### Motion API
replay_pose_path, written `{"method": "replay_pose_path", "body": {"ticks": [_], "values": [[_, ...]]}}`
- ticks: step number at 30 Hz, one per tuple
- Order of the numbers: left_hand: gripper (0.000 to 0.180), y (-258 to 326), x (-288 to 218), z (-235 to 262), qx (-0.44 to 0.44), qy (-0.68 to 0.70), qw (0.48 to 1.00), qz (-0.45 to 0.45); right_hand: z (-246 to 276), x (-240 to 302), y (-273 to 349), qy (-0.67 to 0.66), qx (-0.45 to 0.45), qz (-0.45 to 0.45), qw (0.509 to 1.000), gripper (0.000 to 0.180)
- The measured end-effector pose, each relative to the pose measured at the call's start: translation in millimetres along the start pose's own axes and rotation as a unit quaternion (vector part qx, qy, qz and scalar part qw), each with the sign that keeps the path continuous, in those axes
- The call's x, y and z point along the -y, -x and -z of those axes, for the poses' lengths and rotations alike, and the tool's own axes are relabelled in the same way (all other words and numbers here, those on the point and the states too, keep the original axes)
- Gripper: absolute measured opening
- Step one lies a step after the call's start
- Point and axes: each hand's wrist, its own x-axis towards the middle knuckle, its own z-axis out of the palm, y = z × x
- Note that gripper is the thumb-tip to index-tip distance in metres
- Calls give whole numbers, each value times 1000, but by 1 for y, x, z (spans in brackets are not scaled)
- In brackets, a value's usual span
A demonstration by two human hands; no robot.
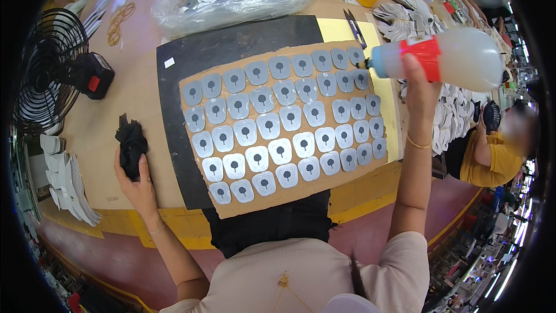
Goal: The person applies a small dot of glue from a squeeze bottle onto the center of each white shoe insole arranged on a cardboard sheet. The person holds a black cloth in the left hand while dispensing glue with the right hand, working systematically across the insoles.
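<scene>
You hold a bottle [470,61] sideways at the cardboard's [329,106] far-right corner.
Your right hand [423,80] wraps it; your left hand [136,188], half-curled, grips black cloth [132,144] at left.

Bottle [470,59] was cloudy white, banded red; patches [291,117] grey with black tree-shaped motifs; cloth [132,148] black; cardboard [229,210] brown.

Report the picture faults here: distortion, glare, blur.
Head view: black fisheye corners, straight edges bending near the rim; head view: glints on the plastic bag and pale sheen on some middle patches; head view: bright glare from the lights at lower right; head view: two co-workers' heads blurred, while the bottle in the right hand looks fairly sharp.
</scene>
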Motion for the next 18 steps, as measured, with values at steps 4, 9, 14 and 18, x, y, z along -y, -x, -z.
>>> {"method": "replay_pose_path", "body": {"ticks": [4, 9, 14, 18], "values": [[48, 0, -3, -2, -2, -1, 1000, 8, -14, -4, 7, 78, 38, 11, 996, 47], [48, 0, 1, 0, -2, -12, 1000, 11, -14, -6, 9, 114, 59, 19, 991, 47], [48, 0, 0, 1, 0, -23, 999, 27, -16, -10, 9, 136, 63, 30, 988, 47], [48, 0, -1, 1, 0, -10, 1000, 19, -8, -18, 6, 43, 19, 19, 999, 42]]}}
